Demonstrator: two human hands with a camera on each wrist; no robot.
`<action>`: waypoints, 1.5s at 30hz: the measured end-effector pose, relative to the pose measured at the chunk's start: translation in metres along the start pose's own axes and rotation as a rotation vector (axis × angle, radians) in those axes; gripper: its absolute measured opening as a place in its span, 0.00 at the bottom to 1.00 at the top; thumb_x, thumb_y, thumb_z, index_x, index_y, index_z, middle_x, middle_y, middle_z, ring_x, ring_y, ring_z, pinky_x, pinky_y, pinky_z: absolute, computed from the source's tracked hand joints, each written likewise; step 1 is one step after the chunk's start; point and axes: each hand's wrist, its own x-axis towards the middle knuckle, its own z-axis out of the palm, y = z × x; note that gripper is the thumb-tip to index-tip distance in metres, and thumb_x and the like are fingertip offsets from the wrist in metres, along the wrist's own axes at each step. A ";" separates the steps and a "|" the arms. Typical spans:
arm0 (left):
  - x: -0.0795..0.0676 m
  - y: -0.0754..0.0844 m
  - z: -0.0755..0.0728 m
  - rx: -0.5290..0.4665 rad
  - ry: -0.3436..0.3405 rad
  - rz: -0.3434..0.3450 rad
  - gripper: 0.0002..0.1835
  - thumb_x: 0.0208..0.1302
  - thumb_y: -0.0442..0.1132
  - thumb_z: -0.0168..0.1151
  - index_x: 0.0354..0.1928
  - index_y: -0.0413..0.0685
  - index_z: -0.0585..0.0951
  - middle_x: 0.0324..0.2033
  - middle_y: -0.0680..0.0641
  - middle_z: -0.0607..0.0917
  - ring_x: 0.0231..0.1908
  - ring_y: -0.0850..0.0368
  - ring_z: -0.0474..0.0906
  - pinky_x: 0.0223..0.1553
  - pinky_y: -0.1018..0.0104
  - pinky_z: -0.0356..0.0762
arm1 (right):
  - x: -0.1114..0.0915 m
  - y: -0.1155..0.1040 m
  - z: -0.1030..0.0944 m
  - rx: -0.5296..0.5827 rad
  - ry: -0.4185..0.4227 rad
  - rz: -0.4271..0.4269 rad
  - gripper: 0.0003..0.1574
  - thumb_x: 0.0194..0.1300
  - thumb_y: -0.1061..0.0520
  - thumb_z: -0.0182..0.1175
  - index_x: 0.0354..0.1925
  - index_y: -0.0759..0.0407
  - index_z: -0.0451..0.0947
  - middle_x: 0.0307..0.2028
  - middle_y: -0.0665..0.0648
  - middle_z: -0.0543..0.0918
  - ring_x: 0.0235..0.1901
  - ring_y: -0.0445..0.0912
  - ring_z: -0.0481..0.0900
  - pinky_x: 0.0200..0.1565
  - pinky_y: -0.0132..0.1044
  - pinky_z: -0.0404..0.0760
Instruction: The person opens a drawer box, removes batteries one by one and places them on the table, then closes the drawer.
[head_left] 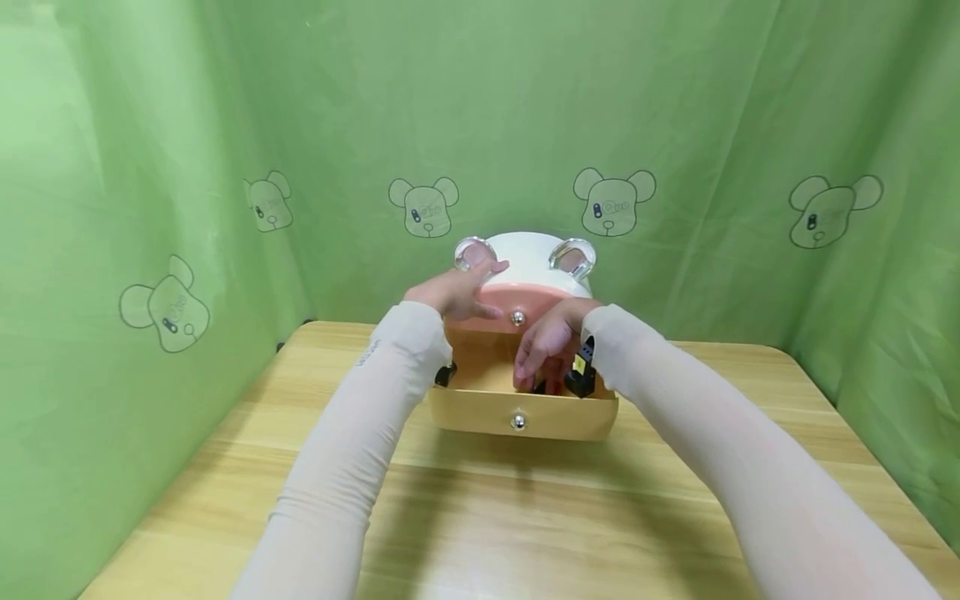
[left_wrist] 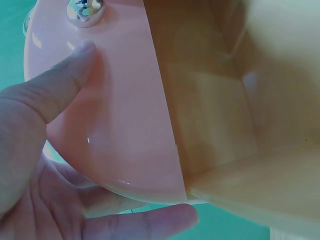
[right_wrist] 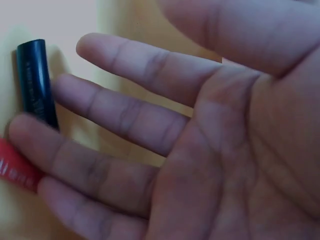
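Note:
A small bear-eared drawer cabinet [head_left: 525, 255] has a pink upper drawer [head_left: 495, 295] and a pulled-out yellow lower drawer [head_left: 476, 412]. My left hand [head_left: 456, 293] rests against its left side, fingers spread. In the left wrist view the thumb [left_wrist: 62, 82] lies on the pink front near a round silver knob [left_wrist: 86, 11]. My right hand [head_left: 553, 337] reaches down into the yellow drawer. In the right wrist view its extended fingers come right up to a dark glossy tube [right_wrist: 36, 75] and a red piece with pale lettering [right_wrist: 17, 167], partly hidden by the fingertips.
The cabinet stands on a light wooden table [head_left: 480, 517], near the back. Green curtains [head_left: 510, 100] with bear-head outlines hang behind and along both sides. Clear ear-shaped loops [head_left: 573, 257] rise from the cabinet's top.

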 end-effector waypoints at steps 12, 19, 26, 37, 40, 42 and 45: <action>-0.002 0.002 -0.002 0.007 0.001 -0.011 0.48 0.62 0.51 0.65 0.76 0.72 0.46 0.75 0.45 0.50 0.69 0.41 0.56 0.67 0.42 0.55 | 0.001 0.002 -0.002 0.000 -0.029 -0.035 0.23 0.71 0.53 0.52 0.59 0.62 0.73 0.52 0.58 0.80 0.48 0.55 0.81 0.56 0.49 0.77; -0.002 0.003 -0.003 0.002 0.000 -0.017 0.48 0.61 0.51 0.66 0.76 0.71 0.46 0.75 0.44 0.51 0.68 0.41 0.58 0.66 0.42 0.57 | 0.000 0.002 -0.003 0.006 -0.043 -0.043 0.22 0.70 0.53 0.53 0.58 0.64 0.74 0.51 0.56 0.80 0.49 0.54 0.80 0.56 0.47 0.76; -0.001 0.002 -0.003 0.003 -0.002 -0.011 0.48 0.62 0.50 0.65 0.76 0.71 0.46 0.75 0.44 0.50 0.69 0.41 0.57 0.67 0.43 0.56 | -0.001 0.002 -0.002 0.012 -0.043 -0.045 0.23 0.70 0.53 0.54 0.59 0.63 0.73 0.51 0.56 0.80 0.49 0.54 0.80 0.57 0.49 0.76; 0.000 0.003 -0.002 0.002 -0.004 -0.026 0.48 0.62 0.51 0.64 0.76 0.73 0.45 0.75 0.46 0.50 0.68 0.42 0.58 0.66 0.44 0.58 | -0.003 0.001 -0.002 0.016 -0.047 -0.043 0.25 0.70 0.51 0.55 0.57 0.66 0.73 0.48 0.56 0.81 0.46 0.53 0.80 0.57 0.50 0.76; 0.001 0.003 -0.002 0.006 -0.002 -0.027 0.48 0.62 0.51 0.65 0.76 0.74 0.45 0.75 0.45 0.51 0.68 0.42 0.59 0.67 0.44 0.58 | -0.003 0.002 -0.002 0.034 -0.052 -0.052 0.23 0.70 0.53 0.54 0.56 0.67 0.73 0.48 0.57 0.81 0.47 0.54 0.80 0.57 0.50 0.75; 0.000 0.002 -0.001 0.001 0.000 -0.025 0.48 0.62 0.51 0.65 0.76 0.74 0.46 0.74 0.45 0.52 0.68 0.42 0.59 0.67 0.44 0.57 | -0.003 0.002 -0.001 0.046 -0.055 -0.057 0.22 0.70 0.53 0.54 0.55 0.66 0.73 0.48 0.57 0.81 0.47 0.54 0.80 0.57 0.50 0.75; -0.002 0.002 -0.001 -0.010 0.000 -0.021 0.47 0.62 0.50 0.65 0.76 0.73 0.46 0.74 0.44 0.52 0.68 0.43 0.58 0.67 0.43 0.56 | -0.002 0.003 -0.001 0.067 -0.063 -0.061 0.20 0.70 0.53 0.54 0.54 0.64 0.75 0.47 0.56 0.81 0.46 0.53 0.81 0.57 0.49 0.76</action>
